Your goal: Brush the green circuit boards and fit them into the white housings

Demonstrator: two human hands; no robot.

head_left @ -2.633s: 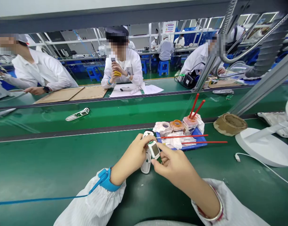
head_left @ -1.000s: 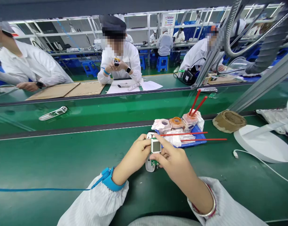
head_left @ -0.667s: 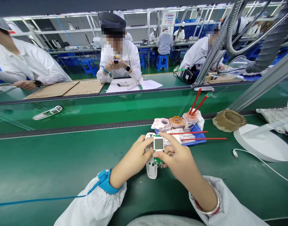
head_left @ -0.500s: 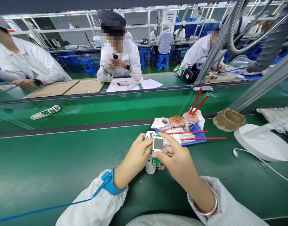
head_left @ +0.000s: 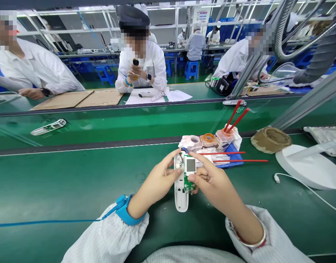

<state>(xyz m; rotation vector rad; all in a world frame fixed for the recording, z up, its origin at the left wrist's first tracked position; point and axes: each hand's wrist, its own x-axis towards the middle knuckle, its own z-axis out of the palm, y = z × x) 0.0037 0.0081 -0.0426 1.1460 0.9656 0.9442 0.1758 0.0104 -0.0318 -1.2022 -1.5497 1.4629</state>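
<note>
Two hands are recorded over a green table (head_left: 60, 182). A white plastic housing (head_left: 181, 201) is positioned lengthwise below them, and whether its lower end touches the table cannot be told. Its upper end is gripped by the left hand (head_left: 158, 175), closed between thumb and fingers. A green circuit board (head_left: 189, 186) carrying a small LCD screen (head_left: 190, 165) is pinched by the right hand (head_left: 211, 184) and is held against the housing, slightly right of its centre line.

Just beyond the hands, a blue tray (head_left: 232, 155) is set on the table, bearing pink-white cloth, a roll of orange tape (head_left: 208, 138) and a pink cup (head_left: 224, 137) with red sticks (head_left: 236, 117) standing tilted in it. Two further red sticks (head_left: 239, 160) are laid across the tray. To the right are a brown coiled ring (head_left: 270, 140) and a round white stand (head_left: 307, 170). A blue strap (head_left: 126, 212) is worn on the left wrist, with a blue cord (head_left: 47, 221) running across the table.

Beyond a metal-framed partition (head_left: 252, 69), co-workers in white coats (head_left: 144, 64) are seated at a facing table. Blue stools (head_left: 191, 69) and shelving (head_left: 115, 31) are visible behind them.
</note>
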